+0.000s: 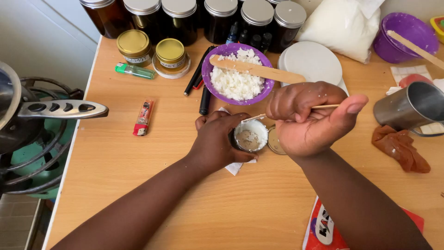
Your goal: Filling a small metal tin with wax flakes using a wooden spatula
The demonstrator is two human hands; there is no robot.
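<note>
tin [250, 137]: held on the table [138, 185], centre
bowl [236, 74]: set at 12 o'clock of the tin
spatula [256, 69]: laid across the bowl
lighter [144, 117]: placed at 9 o'clock
cup [409, 109]: placed at 3 o'clock

The counter [115, 185] is made of light wood with a pale, thin edge, and soft even light falls on it without hard shadows. Behind it, at the upper left, there is a plain white wall [41, 37]. At the lower left corner a small part of the floor [18, 222] shows, with grey tiles, darker than the counter.
</note>
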